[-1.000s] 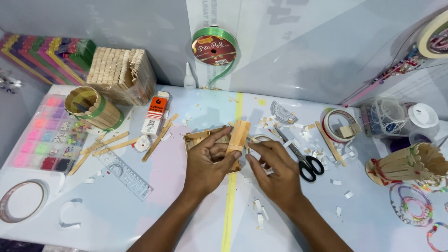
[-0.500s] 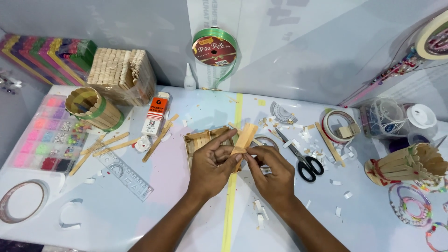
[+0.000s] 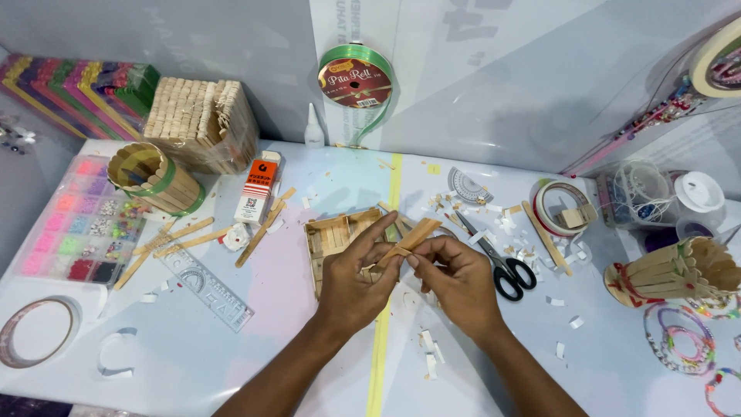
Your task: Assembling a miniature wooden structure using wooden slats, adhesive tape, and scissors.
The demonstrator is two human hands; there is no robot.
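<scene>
Matt bare-wood sticks [image 3: 409, 235]; glossy, smooth table [image 3: 309, 347]; seemingly plastic-handled scissors [image 3: 502, 266].

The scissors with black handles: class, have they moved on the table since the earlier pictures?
No. The scissors lie as before, blades toward the clear protractor, handles just right of the right hand.

Two hands work here, a left hand [image 3: 356, 286] and a right hand [image 3: 457, 279]. One pair of scissors [image 3: 500, 262]. One green ribbon spool [image 3: 356, 77]. One clear ruler [image 3: 205, 286]. One glue bottle [image 3: 313, 128]. One bead organiser box [image 3: 71, 224]. Two round craft-stick pots: one green-banded [image 3: 153, 178], one red-tied [image 3: 673, 271]. One protractor [image 3: 468, 186].
</scene>
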